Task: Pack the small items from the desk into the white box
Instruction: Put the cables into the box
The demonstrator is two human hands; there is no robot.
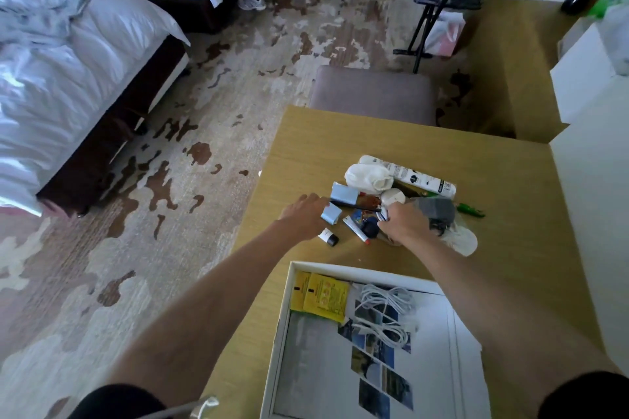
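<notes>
Picking is judged under way: among the small items [374,201] at the middle of the desk [306,146], a pale blue packet [332,214] is touched by the left hand [306,214] and the right hand [405,219] is curled in, neither hold discernible; next, a carry to the white box [289,299] at the near edge is called for.

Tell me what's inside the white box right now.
Yellow packets and a coiled white cable lie in the white box, on a printed sheet with photo tiles. Whatever is beneath that sheet is covered.
</notes>
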